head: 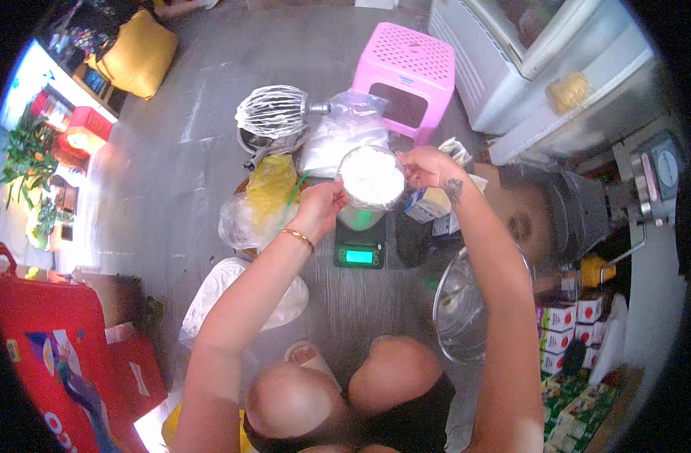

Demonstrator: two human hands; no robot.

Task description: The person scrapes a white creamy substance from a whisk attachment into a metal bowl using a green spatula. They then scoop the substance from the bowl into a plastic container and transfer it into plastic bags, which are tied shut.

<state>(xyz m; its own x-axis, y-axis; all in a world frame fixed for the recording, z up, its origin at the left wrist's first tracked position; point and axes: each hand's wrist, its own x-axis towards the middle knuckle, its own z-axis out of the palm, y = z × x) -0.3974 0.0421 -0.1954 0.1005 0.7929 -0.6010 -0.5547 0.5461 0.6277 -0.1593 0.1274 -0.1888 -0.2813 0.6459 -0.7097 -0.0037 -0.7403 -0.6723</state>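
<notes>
A round, clear container or bag of white cream (372, 176) is right in front of me, above a black digital scale (359, 257) with a lit display. My left hand (324, 205) pinches its edge on the left. On the opposite side, the fingers of my right hand (428, 167) grip the edge too. Below the cream a pale, rounded lower part shows over the scale's platform; whether it rests there I cannot tell. A large balloon whisk (276, 112) coated in cream lies farther off, beside clear plastic bags (345, 139).
A pink plastic stool (407, 56) stands beyond the bags. Yellow plastic (272, 187) and a white bag (246, 294) lie to the left. Near my right forearm are cartons (427, 205) and a large clear bowl (461, 308). A red case (45, 323) stands at lower left.
</notes>
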